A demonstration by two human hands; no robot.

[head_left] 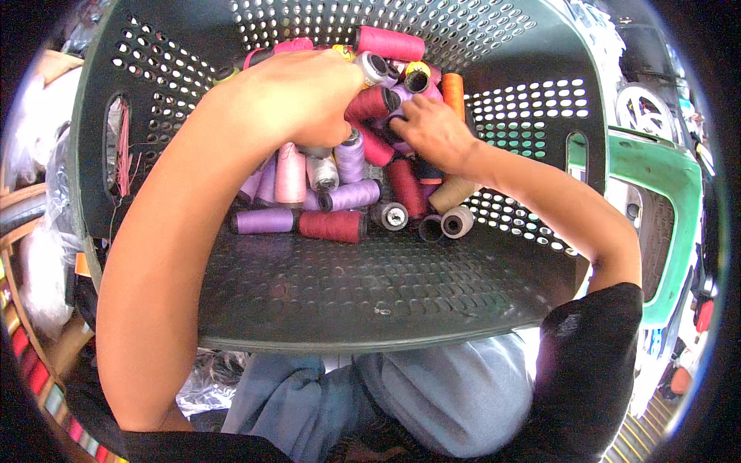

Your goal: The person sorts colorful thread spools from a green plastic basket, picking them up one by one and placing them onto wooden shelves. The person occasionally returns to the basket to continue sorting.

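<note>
A deep dark perforated plastic basket [370,301] holds many cone-shaped thread spools in pink, purple, dark red, orange, grey and tan. My left hand [328,96] is curled down over the pile, its fingertips hidden; what it grips cannot be made out. Just under it lie a light pink spool [291,176] and a grey-white spool [323,174]. On the right, my right hand [434,133] closes its fingers on a purple thread spool [400,147], mostly covered by the hand. Close to those fingers are a dark red spool [372,103] and an orange spool [453,94].
The basket's near rim [370,339] lies just before my knees [448,393]. Pink thread strands [123,147] hang at its left handle hole. A green plastic frame [668,224] stands to the right. Clear plastic bags [50,255] crowd the left side.
</note>
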